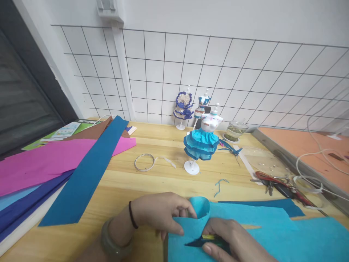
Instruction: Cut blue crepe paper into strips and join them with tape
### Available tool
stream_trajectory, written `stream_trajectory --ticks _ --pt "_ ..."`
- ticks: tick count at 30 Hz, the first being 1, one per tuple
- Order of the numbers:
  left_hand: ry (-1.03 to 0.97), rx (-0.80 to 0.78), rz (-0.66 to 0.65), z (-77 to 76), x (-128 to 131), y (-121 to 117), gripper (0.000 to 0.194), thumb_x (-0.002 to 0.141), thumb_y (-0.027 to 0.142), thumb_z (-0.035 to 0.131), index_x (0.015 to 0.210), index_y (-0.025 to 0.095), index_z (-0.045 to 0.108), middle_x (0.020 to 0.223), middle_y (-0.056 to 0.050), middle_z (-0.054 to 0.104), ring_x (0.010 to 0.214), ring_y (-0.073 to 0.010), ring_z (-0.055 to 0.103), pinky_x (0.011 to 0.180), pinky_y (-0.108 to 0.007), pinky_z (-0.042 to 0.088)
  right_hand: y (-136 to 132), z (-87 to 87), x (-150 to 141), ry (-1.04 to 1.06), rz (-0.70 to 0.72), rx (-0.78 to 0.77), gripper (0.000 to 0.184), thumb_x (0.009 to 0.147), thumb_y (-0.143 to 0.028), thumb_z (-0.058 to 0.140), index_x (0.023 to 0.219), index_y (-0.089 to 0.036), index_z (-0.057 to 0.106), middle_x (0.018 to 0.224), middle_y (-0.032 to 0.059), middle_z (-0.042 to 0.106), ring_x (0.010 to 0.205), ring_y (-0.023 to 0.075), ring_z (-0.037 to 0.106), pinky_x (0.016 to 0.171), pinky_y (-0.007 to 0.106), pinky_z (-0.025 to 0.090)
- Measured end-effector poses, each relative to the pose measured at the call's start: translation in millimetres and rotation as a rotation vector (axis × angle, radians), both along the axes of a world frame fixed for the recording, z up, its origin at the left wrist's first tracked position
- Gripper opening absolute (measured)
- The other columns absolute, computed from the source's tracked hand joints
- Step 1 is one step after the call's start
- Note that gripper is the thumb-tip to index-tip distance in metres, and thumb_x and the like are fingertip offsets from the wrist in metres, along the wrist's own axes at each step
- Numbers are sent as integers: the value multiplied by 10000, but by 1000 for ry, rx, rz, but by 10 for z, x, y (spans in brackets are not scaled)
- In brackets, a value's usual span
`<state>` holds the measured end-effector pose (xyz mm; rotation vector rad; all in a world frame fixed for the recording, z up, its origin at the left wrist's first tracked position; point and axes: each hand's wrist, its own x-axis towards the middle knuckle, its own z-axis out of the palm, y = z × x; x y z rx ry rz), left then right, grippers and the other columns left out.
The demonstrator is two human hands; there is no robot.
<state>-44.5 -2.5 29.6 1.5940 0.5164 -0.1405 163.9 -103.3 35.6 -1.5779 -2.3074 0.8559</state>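
Turquoise crepe paper (240, 214) lies at the front right, its left end curled up into a loop. My left hand (166, 213), with a bangle and a dark hair tie on the wrist, pinches the edge of that curl between thumb and fingers. My right hand (231, 236) is closed around dark scissors (195, 243) with a bit of yellow showing. Their pointed blade lies against the turquoise paper just below the curl; most of the handles are hidden by my fingers. Beneath the turquoise paper, a darker teal strip (291, 206) shows.
Beyond my hands stands a mini dress form (201, 142) in a tiered turquoise skirt, with two smaller dressed forms (183, 105) behind. Coloured paper sheets (54, 156) lie left. A tape roll (144, 162), a glass cup (236, 131) and keys (280, 185) are also on the table.
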Motion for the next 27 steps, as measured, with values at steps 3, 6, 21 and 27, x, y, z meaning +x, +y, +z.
stream_trajectory --ticks 3,6,21,27 --pt "12 -5 -2 33 5 -12 445 703 184 600 1130 257 501 874 29 494 365 -1 476 358 -138 393 4 -12 1 -12 -1 4 236 844 -387 480 877 -218 642 795 18 677 711 156 617 665 230 469" --pt "11 29 22 48 17 -28 427 706 128 567 1111 248 505 856 39 467 403 8 491 386 -111 367 9 -24 4 -59 0 -19 251 846 -391 467 869 -205 634 805 28 673 724 166 614 675 249 469" --pt "12 41 14 79 12 -35 521 731 94 491 1204 281 381 888 29 487 399 -11 523 400 -129 412 36 -6 -87 -11 -9 -57 194 855 -354 468 838 -207 594 824 0 662 757 147 601 682 225 442" --pt "-2 65 34 84 -9 -46 523 725 72 485 1199 274 393 878 31 518 396 -12 519 421 -140 424 31 -4 -93 34 -3 -48 167 851 -343 482 826 -219 591 817 -18 666 747 135 606 679 210 435"
